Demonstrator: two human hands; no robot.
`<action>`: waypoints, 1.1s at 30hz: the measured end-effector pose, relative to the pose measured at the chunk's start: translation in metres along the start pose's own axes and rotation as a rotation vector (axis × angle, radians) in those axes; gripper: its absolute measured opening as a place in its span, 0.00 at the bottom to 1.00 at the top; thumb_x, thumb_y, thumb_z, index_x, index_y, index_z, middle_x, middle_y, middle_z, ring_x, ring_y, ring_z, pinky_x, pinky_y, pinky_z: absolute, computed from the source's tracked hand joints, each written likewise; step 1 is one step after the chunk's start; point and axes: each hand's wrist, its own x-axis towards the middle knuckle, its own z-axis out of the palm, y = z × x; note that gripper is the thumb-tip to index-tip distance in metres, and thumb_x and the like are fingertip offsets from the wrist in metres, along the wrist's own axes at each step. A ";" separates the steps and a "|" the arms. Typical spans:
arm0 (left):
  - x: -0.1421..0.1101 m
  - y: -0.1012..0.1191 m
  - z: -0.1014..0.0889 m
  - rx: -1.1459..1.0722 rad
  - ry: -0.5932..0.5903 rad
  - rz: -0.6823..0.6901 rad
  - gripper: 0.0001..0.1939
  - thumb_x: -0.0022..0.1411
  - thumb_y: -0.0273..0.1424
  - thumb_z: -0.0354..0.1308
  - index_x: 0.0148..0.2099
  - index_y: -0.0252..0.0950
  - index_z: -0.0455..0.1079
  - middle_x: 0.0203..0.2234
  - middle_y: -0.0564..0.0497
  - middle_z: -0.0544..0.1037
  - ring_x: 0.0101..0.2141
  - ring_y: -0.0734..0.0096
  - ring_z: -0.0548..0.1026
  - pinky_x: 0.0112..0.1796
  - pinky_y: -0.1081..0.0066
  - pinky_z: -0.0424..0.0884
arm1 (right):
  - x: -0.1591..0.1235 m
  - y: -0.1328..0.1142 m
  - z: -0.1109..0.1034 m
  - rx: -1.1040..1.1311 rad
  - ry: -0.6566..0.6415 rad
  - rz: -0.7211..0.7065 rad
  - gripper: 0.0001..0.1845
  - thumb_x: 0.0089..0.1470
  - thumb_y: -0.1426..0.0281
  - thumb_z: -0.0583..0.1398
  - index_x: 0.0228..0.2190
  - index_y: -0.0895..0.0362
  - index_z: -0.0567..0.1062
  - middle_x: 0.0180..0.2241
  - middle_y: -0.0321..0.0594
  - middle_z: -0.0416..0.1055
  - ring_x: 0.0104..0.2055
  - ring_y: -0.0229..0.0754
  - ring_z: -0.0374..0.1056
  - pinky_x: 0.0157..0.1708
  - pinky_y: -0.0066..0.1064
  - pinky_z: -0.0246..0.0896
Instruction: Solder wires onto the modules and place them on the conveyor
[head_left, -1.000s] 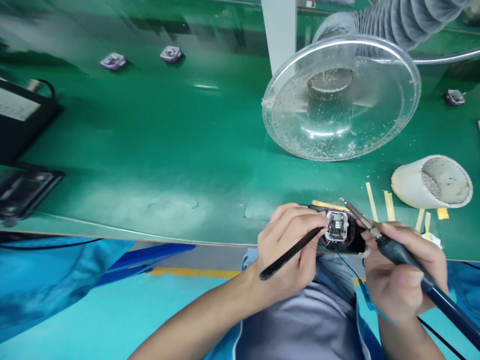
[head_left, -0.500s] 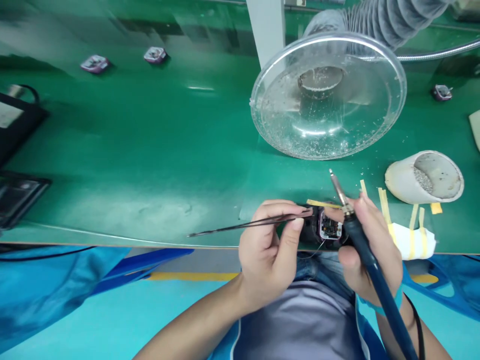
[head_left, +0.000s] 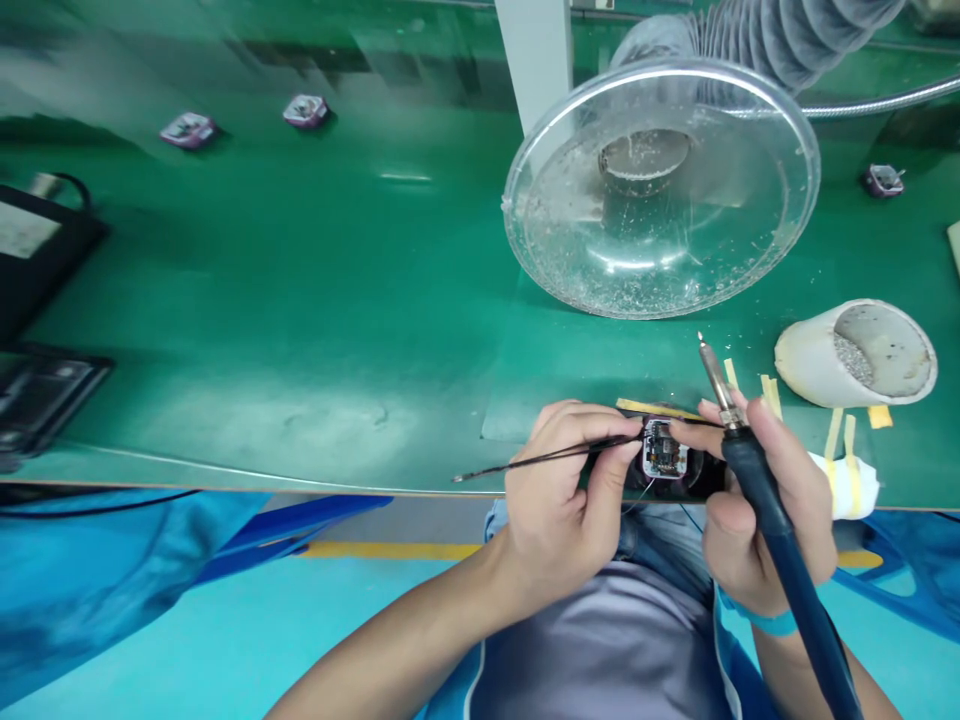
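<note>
My left hand [head_left: 559, 500] is closed, pinching thin black wires [head_left: 525, 462] between thumb and fingers. Their loose end points left over the bench edge. At the fingertips sits a small circuit board in a square purple-rimmed housing [head_left: 664, 450], resting on a black holder [head_left: 709, 472] at the front edge. A soldering iron [head_left: 757, 480] lies in my right hand [head_left: 780, 500], its metal tip raised and pointing away from the board. One finger of that hand reaches to the board's upper right corner. A thin pale wire hangs below the housing.
A clear fume hood [head_left: 660, 270] on a grey hose stands behind my hands. To the right are a white cup [head_left: 810, 355] of metal granules and a taped white pad [head_left: 866, 490]. Similar small housings [head_left: 189, 130] sit farther back. Black equipment [head_left: 45, 260] is at left.
Both hands have shifted slightly right. The wires in my left hand have moved right, closer to the board. The iron's tip has moved right, and a right finger touches near the board's corner.
</note>
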 end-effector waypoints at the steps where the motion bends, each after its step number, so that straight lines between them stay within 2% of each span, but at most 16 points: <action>1: 0.000 0.000 0.000 0.005 -0.002 0.001 0.09 0.78 0.22 0.64 0.54 0.40 0.78 0.44 0.48 0.90 0.45 0.64 0.88 0.50 0.63 0.85 | 0.000 0.000 0.000 0.002 0.005 0.000 0.34 0.81 0.55 0.64 0.77 0.58 0.70 0.55 0.53 0.87 0.57 0.60 0.87 0.62 0.62 0.88; 4: 0.001 0.001 -0.001 0.023 -0.007 -0.001 0.09 0.79 0.21 0.63 0.54 0.40 0.78 0.44 0.48 0.90 0.45 0.64 0.89 0.49 0.63 0.86 | -0.002 0.001 0.001 0.013 0.007 0.015 0.34 0.81 0.55 0.64 0.77 0.58 0.70 0.56 0.53 0.87 0.56 0.59 0.87 0.62 0.63 0.87; 8: 0.001 0.000 0.000 0.031 -0.006 0.009 0.08 0.79 0.22 0.63 0.53 0.41 0.78 0.43 0.48 0.90 0.43 0.63 0.89 0.48 0.62 0.86 | -0.003 -0.001 -0.001 0.014 0.001 0.029 0.35 0.81 0.54 0.64 0.77 0.57 0.69 0.54 0.52 0.87 0.59 0.61 0.86 0.63 0.66 0.86; 12: 0.001 -0.001 0.002 0.038 -0.010 0.050 0.09 0.78 0.22 0.64 0.54 0.41 0.78 0.42 0.49 0.91 0.42 0.63 0.89 0.48 0.61 0.85 | -0.003 -0.004 -0.007 0.014 0.019 0.070 0.32 0.82 0.54 0.61 0.75 0.57 0.73 0.51 0.52 0.87 0.57 0.61 0.86 0.59 0.63 0.88; 16: 0.001 -0.003 0.003 0.049 -0.005 0.099 0.11 0.76 0.20 0.65 0.54 0.41 0.79 0.42 0.49 0.92 0.41 0.63 0.90 0.49 0.61 0.85 | -0.003 -0.009 -0.007 0.079 0.072 0.123 0.29 0.82 0.49 0.60 0.67 0.56 0.82 0.46 0.48 0.83 0.52 0.58 0.85 0.48 0.53 0.90; 20: 0.001 -0.003 0.002 0.076 -0.010 0.126 0.13 0.75 0.18 0.65 0.54 0.40 0.79 0.42 0.50 0.92 0.41 0.64 0.90 0.49 0.62 0.85 | -0.005 -0.016 -0.002 0.258 0.234 0.213 0.19 0.78 0.55 0.63 0.55 0.55 0.86 0.38 0.42 0.78 0.44 0.54 0.83 0.40 0.48 0.86; 24: 0.000 -0.002 0.004 0.099 0.002 0.155 0.14 0.75 0.18 0.64 0.55 0.40 0.79 0.42 0.50 0.92 0.42 0.64 0.91 0.49 0.61 0.86 | -0.007 -0.019 -0.010 0.313 0.074 0.280 0.16 0.78 0.57 0.63 0.52 0.55 0.84 0.39 0.43 0.78 0.47 0.57 0.84 0.44 0.52 0.87; 26: 0.000 -0.002 0.005 0.104 0.007 0.159 0.14 0.75 0.18 0.64 0.55 0.41 0.79 0.42 0.50 0.92 0.42 0.63 0.91 0.49 0.61 0.87 | -0.008 -0.019 -0.015 0.301 0.027 0.288 0.16 0.78 0.57 0.63 0.51 0.55 0.84 0.39 0.42 0.78 0.48 0.57 0.85 0.45 0.51 0.86; 33: -0.002 -0.003 0.006 0.104 0.008 0.150 0.13 0.74 0.17 0.65 0.55 0.37 0.79 0.43 0.49 0.91 0.43 0.66 0.90 0.52 0.65 0.85 | -0.010 -0.020 -0.015 0.299 0.045 0.291 0.14 0.77 0.59 0.63 0.51 0.56 0.83 0.40 0.43 0.79 0.49 0.58 0.85 0.46 0.52 0.85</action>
